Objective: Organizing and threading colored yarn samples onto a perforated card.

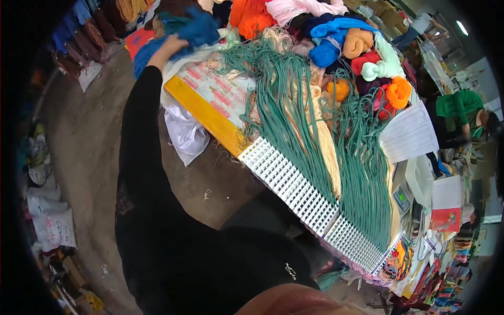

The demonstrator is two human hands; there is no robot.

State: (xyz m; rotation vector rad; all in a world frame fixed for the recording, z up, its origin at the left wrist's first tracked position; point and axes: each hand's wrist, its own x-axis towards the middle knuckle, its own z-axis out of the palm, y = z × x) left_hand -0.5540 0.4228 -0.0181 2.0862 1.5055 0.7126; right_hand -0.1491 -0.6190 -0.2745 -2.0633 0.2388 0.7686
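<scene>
Some blue yarn [200,30] sits at the far-left end of the desk [205,111], touching the left hand [172,47]; blur hides whether the grip is clamped. Green strands [286,113] lie roughly parallel, probably to limit tangling.

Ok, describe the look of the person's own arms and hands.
The left hand wears no visible glove. A long, plain black fabric sleeve covers that arm to the wrist, with a faint brownish patch along it. The right hand is out of view.

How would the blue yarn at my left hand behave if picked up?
The blue yarn at your left hand would likely flop, given its soft, bunched shape. It's probably light for its bulk, looking loosely gathered. Its irregular outline suggests little rolling.
</scene>
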